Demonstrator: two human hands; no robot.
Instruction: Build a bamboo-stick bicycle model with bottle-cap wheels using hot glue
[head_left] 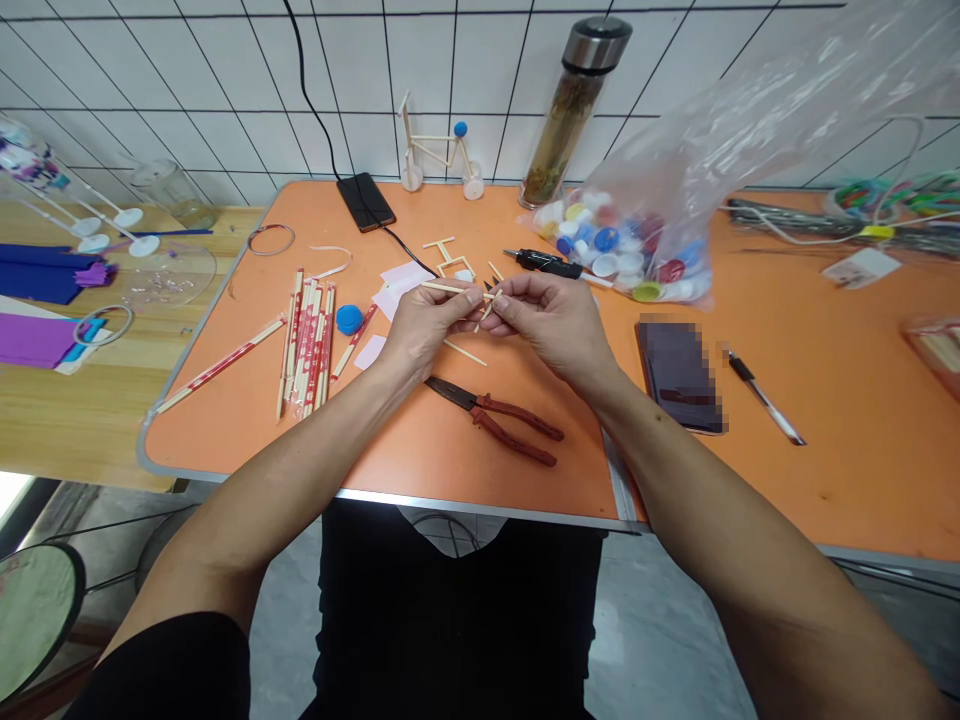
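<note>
The left hand (429,325) and the right hand (551,325) sit close together above the middle of the orange folding table (840,480), clamped on thin wooden sticks (448,288). The left thumb and fingers pinch one long stick lying roughly level, and its end runs toward the right hand. The right fingers close on short sticks (487,311) that cross it at an angle. The fingers hide exactly how they meet.

Far left, a purple foam sheet (37,340) and a blue foam sheet (45,275) lie on a wooden tabletop (75,430). On the orange table, from left to right, come a wire ring (270,238), paper-wrapped chopsticks with red print (307,345), a blue bottle cap (349,319) and pink paper scraps (394,285). A small stick frame (446,255) lies just beyond the hands, and a stick bicycle model (439,145) stands at the tiled wall. Red-handled pliers (487,420) lie just below the hands, not touching them. To the right are a black glue gun (544,263), a clear plastic bag of bottle caps (622,240), a pixelated phone (679,378) and a pen (765,400).
</note>
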